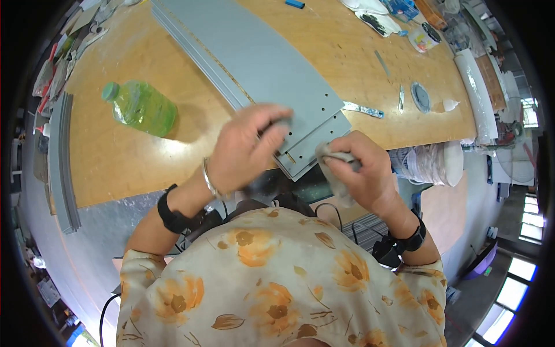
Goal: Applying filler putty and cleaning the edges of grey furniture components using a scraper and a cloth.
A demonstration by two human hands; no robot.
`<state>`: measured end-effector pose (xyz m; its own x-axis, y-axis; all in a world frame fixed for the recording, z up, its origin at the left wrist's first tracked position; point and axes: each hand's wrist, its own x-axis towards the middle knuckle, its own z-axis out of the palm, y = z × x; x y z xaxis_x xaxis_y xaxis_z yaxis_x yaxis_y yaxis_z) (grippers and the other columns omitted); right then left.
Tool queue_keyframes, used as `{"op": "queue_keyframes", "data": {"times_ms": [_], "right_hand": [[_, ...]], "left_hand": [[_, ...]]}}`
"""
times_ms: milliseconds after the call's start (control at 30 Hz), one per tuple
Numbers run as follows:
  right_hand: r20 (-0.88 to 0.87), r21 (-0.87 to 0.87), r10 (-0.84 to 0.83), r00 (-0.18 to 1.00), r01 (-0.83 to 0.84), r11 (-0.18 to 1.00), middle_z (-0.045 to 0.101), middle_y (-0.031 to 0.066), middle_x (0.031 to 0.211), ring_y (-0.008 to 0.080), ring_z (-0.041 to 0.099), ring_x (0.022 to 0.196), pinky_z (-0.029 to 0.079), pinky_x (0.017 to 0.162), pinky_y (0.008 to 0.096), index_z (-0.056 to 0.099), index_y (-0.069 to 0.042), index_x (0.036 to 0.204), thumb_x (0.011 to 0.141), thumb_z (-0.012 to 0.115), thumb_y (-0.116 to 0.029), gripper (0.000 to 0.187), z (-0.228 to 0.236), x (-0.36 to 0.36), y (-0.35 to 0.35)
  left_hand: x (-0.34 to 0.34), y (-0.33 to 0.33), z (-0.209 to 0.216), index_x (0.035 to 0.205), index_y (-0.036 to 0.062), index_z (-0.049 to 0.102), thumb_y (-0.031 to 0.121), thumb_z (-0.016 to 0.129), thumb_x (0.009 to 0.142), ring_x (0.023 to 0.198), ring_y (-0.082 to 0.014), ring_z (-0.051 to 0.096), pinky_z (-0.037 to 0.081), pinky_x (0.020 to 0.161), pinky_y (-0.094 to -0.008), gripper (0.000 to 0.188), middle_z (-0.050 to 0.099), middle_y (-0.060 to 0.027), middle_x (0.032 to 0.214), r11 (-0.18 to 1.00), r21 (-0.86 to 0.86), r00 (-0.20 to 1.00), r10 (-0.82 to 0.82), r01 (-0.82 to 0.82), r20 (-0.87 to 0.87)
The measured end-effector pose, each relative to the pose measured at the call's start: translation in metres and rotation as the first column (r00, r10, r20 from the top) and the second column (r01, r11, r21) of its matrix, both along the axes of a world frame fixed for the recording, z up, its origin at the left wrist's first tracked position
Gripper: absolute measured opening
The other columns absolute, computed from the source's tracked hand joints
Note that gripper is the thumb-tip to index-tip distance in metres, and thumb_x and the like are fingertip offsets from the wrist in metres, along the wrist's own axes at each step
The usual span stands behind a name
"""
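A stack of long grey panels (272,63) lies slantwise on the wooden table, its near end with small dark holes reaching the front edge. Over the left side of that end is my left hand (245,144), thumb and fingers curled together. Something small and greyish shows at its fingertips, too blurred to name. My right hand (367,170) grips a crumpled grey rag (335,176) just off the panels' near corner, and part of the cloth hangs below the fingers. A narrow strip with yellowish markings (222,72) runs along the panels' left side.
On the table (115,168) stand a green liquid bottle (141,107) at left and a white jar (425,37) at far right. A metal strip (363,110), a round grey lid (421,97) and a plastic roll (477,95) lie rightward. Below the right edge sits a wrapped bucket (430,163).
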<state>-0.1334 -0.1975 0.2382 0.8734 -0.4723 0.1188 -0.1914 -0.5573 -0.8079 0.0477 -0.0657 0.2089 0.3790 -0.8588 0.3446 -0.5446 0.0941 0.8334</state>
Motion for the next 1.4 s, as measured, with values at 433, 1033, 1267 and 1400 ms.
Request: {"op": "queue_keyframes", "data": {"times_ms": [433, 1033, 1267, 1400], "right_hand": [[-0.200, -0.430, 0.368, 0.908, -0.419, 0.800, 0.050, 0.0052, 0.078, 0.0221, 0.055, 0.063, 0.046, 0.055, 0.0339, 0.062, -0.010, 0.092, 0.074, 0.058, -0.007, 0.019, -0.011, -0.002, 0.017], [-0.050, -0.461, 0.299, 0.953, -0.288, 0.840, 0.050, 0.0045, 0.075, 0.0206, 0.055, 0.058, 0.045, 0.049, 0.0321, 0.062, -0.008, 0.095, 0.074, 0.061, -0.009, 0.020, -0.016, 0.012, 0.019], [-0.155, -0.479, 0.368, 0.917, -0.395, 0.784, 0.050, 0.0049, 0.078, 0.0213, 0.056, 0.060, 0.045, 0.049, 0.0333, 0.062, -0.009, 0.096, 0.078, 0.057, -0.011, 0.019, -0.016, 0.006, 0.013], [-0.171, -0.391, 0.347, 0.922, -0.387, 0.835, 0.049, 0.0057, 0.080, 0.0225, 0.056, 0.061, 0.045, 0.050, 0.0340, 0.061, -0.009, 0.095, 0.078, 0.056, -0.011, 0.018, -0.012, 0.017, 0.017]], "left_hand": [[0.020, -0.019, -0.035, 0.115, 0.0088, 0.054, 0.005, 0.052, 0.083, 0.110, -0.0272, 0.050, 0.034, 0.095, -0.0390, 0.032, 0.056, -0.0073, 0.116, 0.989, -0.130, 0.899, 0.120, -0.071, 0.421], [0.019, -0.023, -0.037, 0.110, 0.0076, 0.057, 0.002, 0.056, 0.074, 0.109, -0.0259, 0.049, 0.034, 0.097, -0.0409, 0.036, 0.056, -0.0058, 0.113, 0.984, -0.160, 0.891, 0.141, -0.079, 0.430], [0.022, -0.023, -0.038, 0.111, 0.0079, 0.057, 0.004, 0.049, 0.082, 0.109, -0.0268, 0.050, 0.033, 0.096, -0.0401, 0.030, 0.057, -0.0069, 0.116, 0.988, -0.137, 0.890, 0.125, -0.071, 0.439], [0.020, -0.022, -0.037, 0.110, 0.0070, 0.057, 0.003, 0.049, 0.081, 0.108, -0.0270, 0.051, 0.033, 0.096, -0.0403, 0.030, 0.057, -0.0072, 0.116, 0.986, -0.153, 0.886, 0.128, -0.065, 0.445]]}}
